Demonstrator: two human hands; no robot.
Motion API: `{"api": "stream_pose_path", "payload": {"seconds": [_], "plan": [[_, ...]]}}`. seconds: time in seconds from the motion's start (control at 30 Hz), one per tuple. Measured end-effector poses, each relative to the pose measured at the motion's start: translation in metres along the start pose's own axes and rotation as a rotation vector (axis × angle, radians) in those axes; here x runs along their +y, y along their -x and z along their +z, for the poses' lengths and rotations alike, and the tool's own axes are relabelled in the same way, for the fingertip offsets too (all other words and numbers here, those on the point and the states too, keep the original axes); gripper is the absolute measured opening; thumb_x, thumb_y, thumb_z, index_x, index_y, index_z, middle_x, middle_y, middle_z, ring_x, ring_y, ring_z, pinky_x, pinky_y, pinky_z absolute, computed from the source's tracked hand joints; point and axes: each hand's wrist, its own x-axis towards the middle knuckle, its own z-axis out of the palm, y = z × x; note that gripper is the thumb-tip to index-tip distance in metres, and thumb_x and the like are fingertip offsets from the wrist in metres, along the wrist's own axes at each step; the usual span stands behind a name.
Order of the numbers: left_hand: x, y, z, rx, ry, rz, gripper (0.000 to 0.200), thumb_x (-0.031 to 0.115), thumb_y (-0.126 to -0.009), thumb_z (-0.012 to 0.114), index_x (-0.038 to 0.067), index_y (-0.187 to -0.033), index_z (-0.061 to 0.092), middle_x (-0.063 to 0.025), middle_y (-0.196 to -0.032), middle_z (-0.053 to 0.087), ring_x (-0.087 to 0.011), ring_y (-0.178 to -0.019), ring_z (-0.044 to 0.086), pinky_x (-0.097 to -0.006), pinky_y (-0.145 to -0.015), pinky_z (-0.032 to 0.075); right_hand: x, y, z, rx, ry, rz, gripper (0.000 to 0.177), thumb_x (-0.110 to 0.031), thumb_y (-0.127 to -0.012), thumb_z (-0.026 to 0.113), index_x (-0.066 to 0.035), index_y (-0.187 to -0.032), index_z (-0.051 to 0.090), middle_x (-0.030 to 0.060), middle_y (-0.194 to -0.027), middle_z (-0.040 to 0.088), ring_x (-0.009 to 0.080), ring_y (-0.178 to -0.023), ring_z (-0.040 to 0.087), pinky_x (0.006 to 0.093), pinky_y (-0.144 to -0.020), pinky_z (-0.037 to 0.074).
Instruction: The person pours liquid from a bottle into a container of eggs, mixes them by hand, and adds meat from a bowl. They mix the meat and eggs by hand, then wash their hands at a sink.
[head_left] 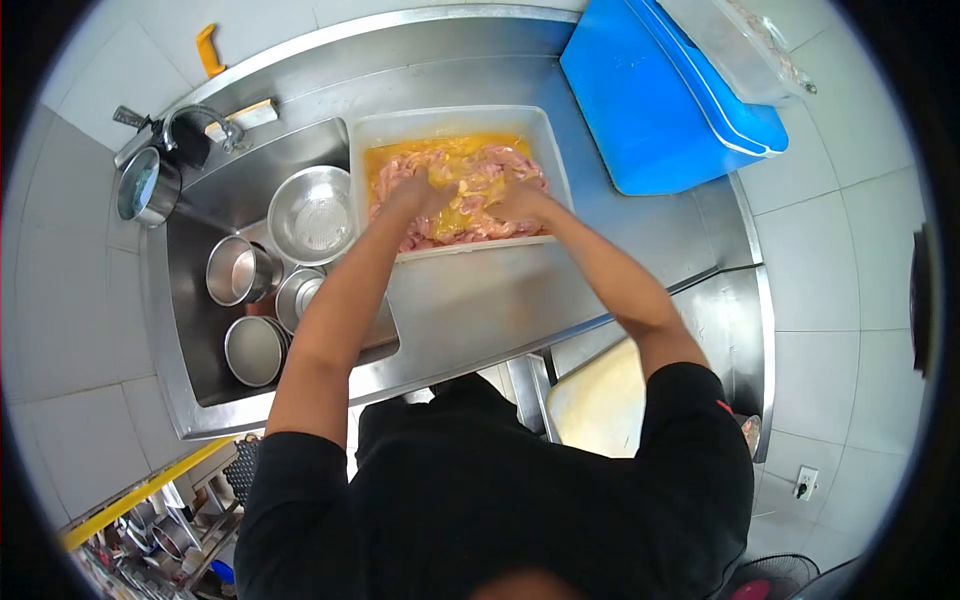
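Note:
A translucent white plastic tub (450, 118) stands on the steel counter. Raw meat pieces (505, 160), pale pink, lie in it with a yellow liquid (400, 150). My left hand (425, 195) is in the left half of the tub, its fingers stretched towards the middle and partly sunk in the meat. From the other side, my right hand (518, 202) reaches into the right half, fingers spread against the meat. Both hands look open, though their fingertips are blurred or covered.
Left of the tub, a sink basin (190, 300) holds a perforated metal bowl (310, 215) and several metal pots (237, 270). A faucet (200, 115) rises behind them. A blue cooler (650, 110) sits at right, with a clear plastic container (735, 45) on top.

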Motion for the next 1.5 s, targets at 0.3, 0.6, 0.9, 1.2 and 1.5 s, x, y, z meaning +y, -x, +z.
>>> {"api": "stream_pose_path", "payload": {"seconds": [0.3, 0.6, 0.9, 1.2, 1.5], "plan": [[-0.008, -0.032, 0.026, -0.113, 1.171, 0.090, 0.069, 0.043, -0.084, 0.054, -0.002, -0.132, 0.036, -0.0175, -0.119, 0.052, -0.0272, -0.107, 0.053, -0.0424, -0.089, 0.044, -0.028, -0.025, -0.008, -0.070, -0.864, -0.405, 0.068, -0.004, -0.072, 0.058, -0.004, -0.135, 0.032, 0.0146, -0.105, 0.059, 0.0244, -0.101, 0.054, 0.0326, -0.082, 0.045], [0.018, 0.003, -0.023, 0.202, 0.893, 0.338, 0.036, 0.024, -0.082, 0.062, 0.002, -0.110, 0.058, -0.0086, -0.101, 0.062, -0.0177, -0.089, 0.058, -0.0295, -0.078, 0.047, -0.021, -0.034, -0.022, -0.075, -1.174, -0.125, 0.034, -0.018, -0.078, 0.066, -0.001, -0.107, 0.058, 0.0100, -0.097, 0.062, 0.0182, -0.090, 0.058, 0.0286, -0.070, 0.048], [-0.019, -0.008, -0.012, 0.388, -0.396, 0.472, 0.036, 0.020, -0.077, 0.058, -0.002, -0.106, 0.059, -0.0172, -0.095, 0.063, -0.0256, -0.084, 0.061, -0.0308, -0.077, 0.049, 0.031, -0.068, -0.038, 0.161, -0.501, -0.348, 0.034, -0.022, -0.080, 0.061, -0.003, -0.109, 0.060, 0.0100, -0.092, 0.066, 0.0176, -0.079, 0.061, 0.0304, -0.072, 0.047], [-0.029, 0.006, 0.005, -0.260, 0.240, -0.129, 0.092, 0.073, -0.082, 0.022, -0.001, -0.134, 0.034, -0.0263, -0.130, 0.041, -0.0347, -0.122, 0.040, -0.0419, -0.105, 0.025, -0.014, -0.112, -0.032, -0.014, 0.080, -0.159, 0.064, -0.050, -0.083, 0.048, -0.008, -0.130, 0.045, 0.0217, -0.130, 0.045, 0.0300, -0.121, 0.044, 0.0336, -0.099, 0.035], [0.016, -0.011, 0.006, -0.111, 1.430, -0.065, 0.085, 0.064, -0.083, 0.038, 0.001, -0.138, 0.026, -0.0212, -0.141, 0.029, -0.0327, -0.130, 0.029, -0.0483, -0.101, 0.030, -0.047, -0.079, -0.016, -0.327, -0.716, -0.149, 0.055, -0.029, -0.083, 0.049, -0.002, -0.130, 0.039, 0.0197, -0.131, 0.044, 0.0252, -0.123, 0.038, 0.0350, -0.099, 0.035]]}}
